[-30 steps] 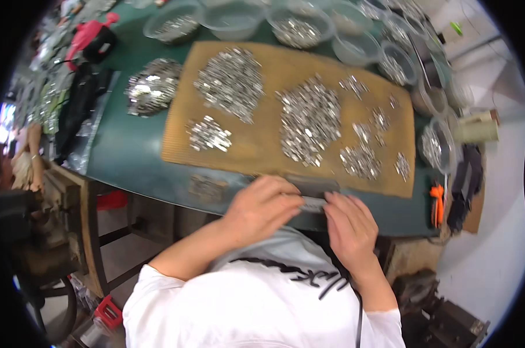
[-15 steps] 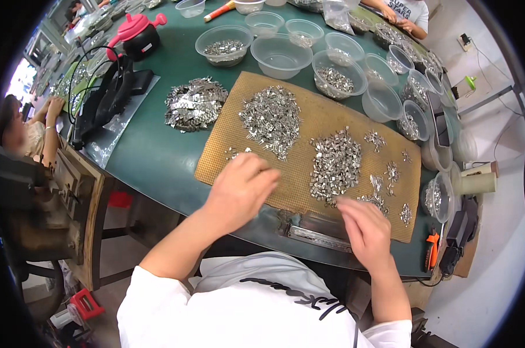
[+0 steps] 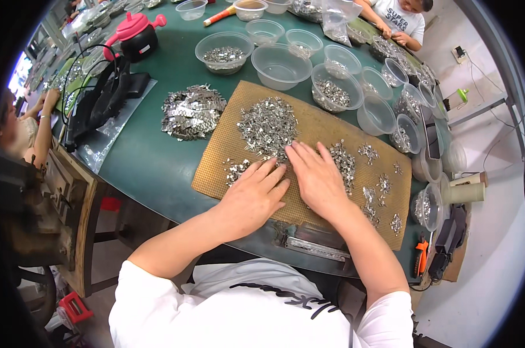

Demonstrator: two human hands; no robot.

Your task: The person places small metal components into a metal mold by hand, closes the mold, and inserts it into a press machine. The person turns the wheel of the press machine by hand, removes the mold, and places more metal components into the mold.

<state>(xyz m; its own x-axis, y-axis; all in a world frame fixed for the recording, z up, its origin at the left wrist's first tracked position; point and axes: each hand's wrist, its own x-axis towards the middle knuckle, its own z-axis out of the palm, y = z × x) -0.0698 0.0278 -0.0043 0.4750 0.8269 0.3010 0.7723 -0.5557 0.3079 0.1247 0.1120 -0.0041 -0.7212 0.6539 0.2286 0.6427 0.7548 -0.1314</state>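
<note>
A tan textured mat (image 3: 216,156) lies on the green table and bears piles of small silvery metal pieces. My left hand (image 3: 255,194) rests palm down near the mat's front edge, fingers apart, beside a small heap of pieces (image 3: 237,170). My right hand (image 3: 317,180) lies flat with its fingers stretched toward the lower edge of the large pile (image 3: 267,126). It partly hides a second pile (image 3: 344,165) on its right. Neither hand shows anything held, though what is under the palms is hidden. Several smaller clusters (image 3: 368,152) dot the mat's right side.
Behind the mat stand several clear plastic bowls (image 3: 281,65), some with metal pieces. A mound of linked metal strips (image 3: 193,113) lies at its left. Orange-handled pliers (image 3: 421,255) rest at the right edge. A co-worker (image 3: 399,23) sits at the far right, another person (image 3: 33,124) at left.
Both hands have come down onto the mat with fingers spread. My right hand has moved left and forward to the large pile. The small heap near my left hand looks bigger.
</note>
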